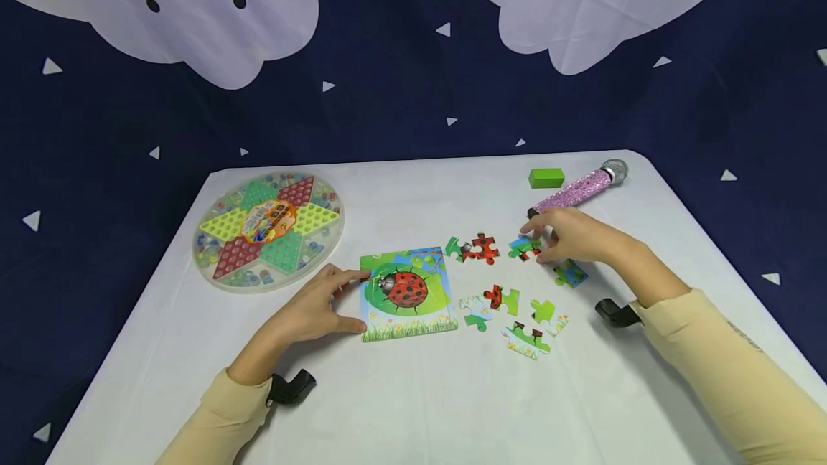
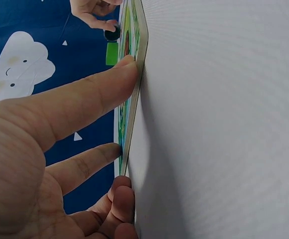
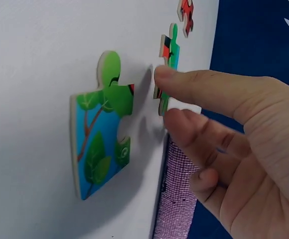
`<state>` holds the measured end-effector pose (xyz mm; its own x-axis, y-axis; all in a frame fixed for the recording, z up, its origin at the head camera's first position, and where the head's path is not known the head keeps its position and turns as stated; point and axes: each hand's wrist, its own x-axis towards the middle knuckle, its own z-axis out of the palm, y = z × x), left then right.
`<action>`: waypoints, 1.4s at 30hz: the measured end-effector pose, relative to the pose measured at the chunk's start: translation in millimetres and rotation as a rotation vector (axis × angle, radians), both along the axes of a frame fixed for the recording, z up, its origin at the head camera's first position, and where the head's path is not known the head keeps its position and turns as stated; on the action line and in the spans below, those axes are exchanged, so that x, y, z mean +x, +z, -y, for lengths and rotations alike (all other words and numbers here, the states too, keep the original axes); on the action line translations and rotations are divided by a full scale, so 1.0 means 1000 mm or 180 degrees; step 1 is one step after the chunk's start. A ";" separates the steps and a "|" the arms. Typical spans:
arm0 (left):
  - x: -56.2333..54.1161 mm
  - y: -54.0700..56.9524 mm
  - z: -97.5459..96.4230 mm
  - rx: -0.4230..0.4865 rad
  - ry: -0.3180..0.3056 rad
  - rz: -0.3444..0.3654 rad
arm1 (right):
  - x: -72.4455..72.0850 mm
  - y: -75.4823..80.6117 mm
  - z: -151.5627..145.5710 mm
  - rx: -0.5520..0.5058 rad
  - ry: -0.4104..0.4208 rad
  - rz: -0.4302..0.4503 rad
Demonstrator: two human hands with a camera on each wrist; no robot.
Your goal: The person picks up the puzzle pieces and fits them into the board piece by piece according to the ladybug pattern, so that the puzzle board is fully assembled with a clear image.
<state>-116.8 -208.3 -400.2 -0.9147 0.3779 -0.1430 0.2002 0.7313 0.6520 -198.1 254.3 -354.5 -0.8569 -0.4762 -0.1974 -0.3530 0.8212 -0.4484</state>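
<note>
A square board with a ladybug picture (image 1: 407,291) lies flat on the table. My left hand (image 1: 313,309) rests beside it, thumb and index finger nearly straight and touching its left side. In the left wrist view, the thumb (image 2: 92,97) meets the board's edge. On the right, my right hand (image 1: 578,235) holds a blue, green and red jigsaw piece (image 1: 525,248) at its edges between thumb and fingers. Just below that hand lies a blue-and-green leaf piece (image 1: 570,273), seen large in the right wrist view. The fingers partly hide the held piece.
Several loose jigsaw pieces, among them a red ladybug piece (image 1: 484,248) and a grass piece (image 1: 526,341), lie right of the board. A round marble game board (image 1: 268,232) is at left. A green block (image 1: 546,178) and a glittery pink microphone (image 1: 575,191) lie behind my right hand.
</note>
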 end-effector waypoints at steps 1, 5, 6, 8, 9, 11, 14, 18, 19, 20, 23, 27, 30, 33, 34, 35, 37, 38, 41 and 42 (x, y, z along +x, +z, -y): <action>0.000 0.000 0.000 -0.0010 -0.0007 -0.0010 | 0.000 0.000 0.000 -0.0014 -0.0007 0.0016; 0.000 0.001 -0.001 -0.0035 -0.0019 -0.0026 | -0.001 -0.003 -0.002 -0.0017 0.0043 0.0029; 0.000 0.001 -0.001 -0.0038 -0.0017 -0.0026 | -0.002 -0.004 -0.002 -0.0016 0.0051 0.0033; 0.000 0.001 -0.001 -0.0034 -0.0014 -0.0023 | -0.003 -0.005 -0.003 -0.0005 0.0065 0.0040; -0.001 0.001 -0.001 -0.0034 -0.0012 -0.0024 | -0.004 -0.005 -0.003 -0.0007 0.0072 0.0050; -0.001 0.001 -0.001 -0.0024 -0.0015 -0.0028 | -0.004 -0.005 -0.004 -0.0008 0.0081 0.0067; -0.001 0.000 0.000 -0.0018 -0.0024 -0.0033 | -0.006 -0.007 -0.006 -0.0013 0.0092 0.0066; -0.002 0.000 0.000 -0.0020 -0.0037 -0.0058 | -0.006 -0.008 -0.008 -0.0020 0.0089 0.0029; -0.002 0.000 0.000 -0.0018 -0.0041 -0.0063 | -0.006 -0.008 -0.009 -0.0020 0.0088 0.0026; -0.002 0.000 0.000 -0.0017 -0.0045 -0.0066 | -0.006 -0.009 -0.009 -0.0026 0.0084 0.0031; -0.002 0.001 0.000 -0.0018 -0.0052 -0.0060 | -0.006 -0.009 -0.011 -0.0050 0.0065 0.0054; -0.001 0.000 0.000 -0.0004 -0.0052 -0.0036 | -0.005 -0.011 -0.014 -0.0098 0.0065 0.0058; 0.000 0.000 0.000 0.0015 -0.0060 -0.0040 | -0.004 -0.012 -0.017 -0.0169 0.0049 0.0041; 0.001 0.000 0.000 0.0016 -0.0051 -0.0034 | -0.003 -0.016 -0.018 -0.0252 0.0024 -0.0036; 0.001 0.001 0.000 0.0015 -0.0052 -0.0038 | -0.003 -0.018 -0.019 -0.0271 0.0020 -0.0077; 0.001 0.001 0.000 0.0010 -0.0035 -0.0030 | -0.003 -0.019 -0.020 -0.0288 0.0024 -0.0122; 0.001 0.001 0.000 0.0007 -0.0036 -0.0038 | -0.004 -0.023 -0.021 -0.0294 0.0033 -0.0209; 0.000 0.000 0.000 0.0005 -0.0039 -0.0045 | -0.004 -0.024 -0.022 -0.0290 0.0029 -0.0239; 0.000 0.000 0.000 0.0007 -0.0038 -0.0053 | -0.004 -0.025 -0.022 -0.0289 0.0043 -0.0311; 0.000 0.000 0.000 0.0007 -0.0035 -0.0057 | -0.004 -0.025 -0.022 -0.0299 0.0048 -0.0335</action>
<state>-116.7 -208.5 -400.3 -0.9129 0.3882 -0.1258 0.2198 0.7276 0.6498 -201.8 276.6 -380.0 -0.8631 -0.5013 -0.0609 -0.4141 0.7716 -0.4830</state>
